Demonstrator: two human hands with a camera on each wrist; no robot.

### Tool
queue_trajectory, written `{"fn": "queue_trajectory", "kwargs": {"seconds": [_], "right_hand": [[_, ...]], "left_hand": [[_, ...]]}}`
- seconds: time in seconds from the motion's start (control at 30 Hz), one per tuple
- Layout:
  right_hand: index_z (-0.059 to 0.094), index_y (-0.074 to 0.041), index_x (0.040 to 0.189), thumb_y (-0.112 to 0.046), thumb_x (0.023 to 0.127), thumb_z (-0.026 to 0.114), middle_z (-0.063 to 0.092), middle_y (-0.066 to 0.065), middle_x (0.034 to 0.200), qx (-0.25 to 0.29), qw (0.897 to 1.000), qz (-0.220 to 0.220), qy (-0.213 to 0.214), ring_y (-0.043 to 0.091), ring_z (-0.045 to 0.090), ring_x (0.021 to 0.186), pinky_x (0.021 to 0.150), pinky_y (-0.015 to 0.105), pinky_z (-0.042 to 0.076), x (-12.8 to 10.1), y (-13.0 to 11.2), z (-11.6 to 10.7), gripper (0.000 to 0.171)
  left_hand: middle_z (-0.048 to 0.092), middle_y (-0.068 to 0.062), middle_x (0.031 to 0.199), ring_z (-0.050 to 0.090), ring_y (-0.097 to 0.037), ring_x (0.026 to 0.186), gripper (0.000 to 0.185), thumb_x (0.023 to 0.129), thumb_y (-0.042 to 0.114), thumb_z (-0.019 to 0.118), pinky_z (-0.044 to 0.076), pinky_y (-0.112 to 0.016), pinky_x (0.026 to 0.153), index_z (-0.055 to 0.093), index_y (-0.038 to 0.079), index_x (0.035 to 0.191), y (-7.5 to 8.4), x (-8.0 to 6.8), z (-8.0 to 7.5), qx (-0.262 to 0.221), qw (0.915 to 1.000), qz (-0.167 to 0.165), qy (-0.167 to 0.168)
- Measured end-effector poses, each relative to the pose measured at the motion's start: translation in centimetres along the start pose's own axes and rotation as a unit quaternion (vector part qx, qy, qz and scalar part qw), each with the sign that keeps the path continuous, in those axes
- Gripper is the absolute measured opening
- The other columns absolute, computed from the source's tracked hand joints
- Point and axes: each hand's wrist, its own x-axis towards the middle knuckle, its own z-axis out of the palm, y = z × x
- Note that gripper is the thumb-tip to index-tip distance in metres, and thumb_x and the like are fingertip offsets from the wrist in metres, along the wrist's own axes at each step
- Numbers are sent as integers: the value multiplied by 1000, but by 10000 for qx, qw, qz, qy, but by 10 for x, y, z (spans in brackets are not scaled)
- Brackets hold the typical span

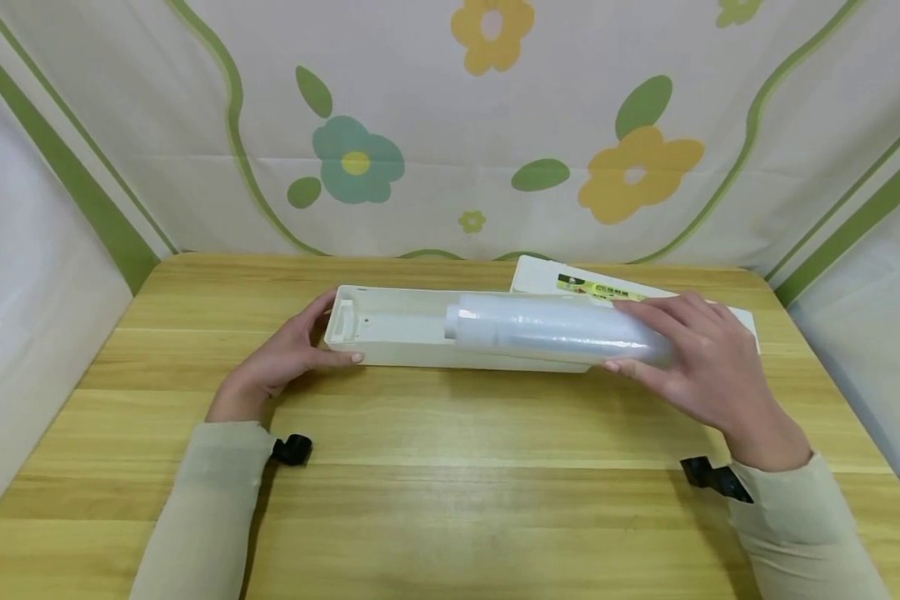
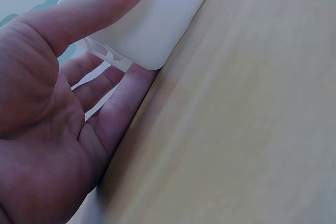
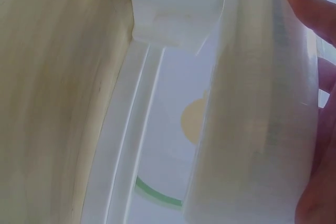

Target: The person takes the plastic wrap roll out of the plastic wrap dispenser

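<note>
A long, open white plastic box [image 1: 401, 354] lies lengthwise on the wooden table. My left hand [image 1: 288, 354] grips its left end; in the left wrist view the thumb [image 2: 100, 14] is on the outer side of the box [image 2: 163, 19] and the fingers reach around its end. With my right hand [image 1: 708, 367] I hold a clear roll of plastic wrap [image 1: 547, 325] by its right end, over the right part of the box. Its white core end points left. The right wrist view has the roll [image 3: 257, 108] filling the palm side, its far grip partly hidden.
Behind the box at the right lies a white lid [image 1: 543, 273] with a green and yellow label, partly covered by the roll and my right hand. Wooden tabletop [image 1: 480, 483] extends in front. A flower-patterned cloth [image 1: 435, 108] hangs along the back edge.
</note>
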Motion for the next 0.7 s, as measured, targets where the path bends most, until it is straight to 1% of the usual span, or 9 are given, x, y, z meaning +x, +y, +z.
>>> {"fn": "queue_trajectory", "kwargs": {"seconds": [0.17, 0.2, 0.43, 0.6, 0.7], "right_hand": [[80, -14, 125, -84, 95, 54, 78, 13, 107, 15, 10000, 8, 27, 37, 68, 96, 69, 47, 43, -5, 1, -1, 81], [80, -14, 126, -84, 95, 54, 78, 13, 107, 12, 10000, 12, 23, 37, 68, 96, 69, 47, 43, -5, 1, -2, 81], [80, -13, 125, -84, 94, 56, 79, 13, 108, 52, 9999, -26, 148, 38, 69, 94, 70, 47, 43, -10, -1, -3, 81], [80, -13, 126, -82, 95, 57, 79, 13, 109, 36, 9999, 39, 100, 39, 70, 96, 73, 48, 44, -11, -2, -5, 79], [80, -14, 127, -82, 95, 57, 78, 13, 107, -6, 9999, 95, 84, 39, 69, 96, 72, 50, 45, -13, -4, -7, 79]], "left_hand": [[38, -7, 166, 44, -31, 142, 115, 88, 17, 91, 43, -23, 109, 17, 28, 174, 0, -1, 0, 52, 10000, -24, 40], [38, -6, 166, 44, -31, 142, 115, 88, 16, 91, 43, -21, 107, 17, 28, 174, 1, -1, 0, 49, 10000, -21, 38], [41, -8, 164, 46, -32, 140, 113, 87, 16, 92, 46, -18, 104, 20, 32, 173, 0, -1, 0, 18, 10000, 2, 23], [41, -8, 164, 46, -32, 140, 113, 87, 15, 92, 46, -18, 103, 20, 31, 173, 0, 0, 0, -28, 10000, 19, 12], [40, -7, 165, 46, -31, 140, 114, 87, 15, 92, 46, -18, 104, 19, 30, 173, 0, 0, 0, -4, 10000, 18, 17]]}}
